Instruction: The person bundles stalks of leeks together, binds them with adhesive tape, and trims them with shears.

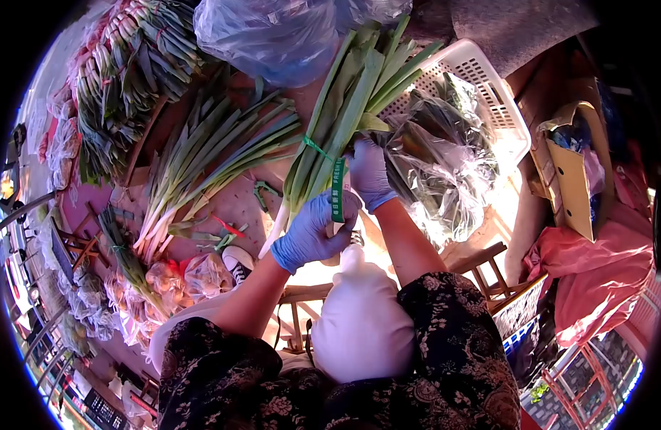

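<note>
A bundle of leeks [345, 107] stretches away from me, bound partway down by a green band. Green printed tape [337, 190] runs from the band down to my left hand [312, 233]. That hand wears a blue glove, and its fingers are closed on the tape. Just above it, against the right side of the leeks, is my right hand [372, 175], also gloved in blue. Its fingers are curled in, and what they grip is hidden. Between the hands shows a small pinkish-white printed patch, too small to make out.
Loose leeks [194, 165] lie on the left, with a pile of bundled leeks [130, 64] beyond. A white plastic basket [513, 122] on the right holds plastic-wrapped greens [445, 158]. Clear plastic bags [266, 36] sit ahead. A cardboard box [571, 186] and red cloth [596, 272] are farther right.
</note>
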The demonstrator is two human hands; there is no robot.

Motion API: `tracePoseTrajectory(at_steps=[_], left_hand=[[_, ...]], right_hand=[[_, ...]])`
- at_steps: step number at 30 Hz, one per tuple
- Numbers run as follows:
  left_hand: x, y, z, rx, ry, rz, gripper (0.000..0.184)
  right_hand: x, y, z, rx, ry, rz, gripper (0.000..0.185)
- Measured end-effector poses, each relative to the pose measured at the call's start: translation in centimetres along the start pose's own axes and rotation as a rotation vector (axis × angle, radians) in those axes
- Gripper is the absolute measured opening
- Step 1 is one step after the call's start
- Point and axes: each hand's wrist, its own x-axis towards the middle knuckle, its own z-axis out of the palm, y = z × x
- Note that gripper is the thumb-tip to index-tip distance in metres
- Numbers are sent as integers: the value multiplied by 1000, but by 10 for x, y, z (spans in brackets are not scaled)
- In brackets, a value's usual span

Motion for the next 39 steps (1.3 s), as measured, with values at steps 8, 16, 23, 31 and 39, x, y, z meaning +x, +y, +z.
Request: tracePoseTrajectory(at_steps=[8,16,23,31,39], left_hand=[[3,-22,24,861,-316,-46,15],[28,-62,85,1273,-456,-294,25],[4,-188,148,735,-227,-34,39],[6,-16,-17,673,78,-161,63],[67,-119,-60,-226,124,-475,98]], right_hand=[[37,11,-19,-116,-362,-48,25],[57,-20,-18,-192,-626,172,30],[34,-32,-7,-44,-463,204,21],[27,-18,-18,79,-489,222,23],[9,12,21,42,-242,151,16]])
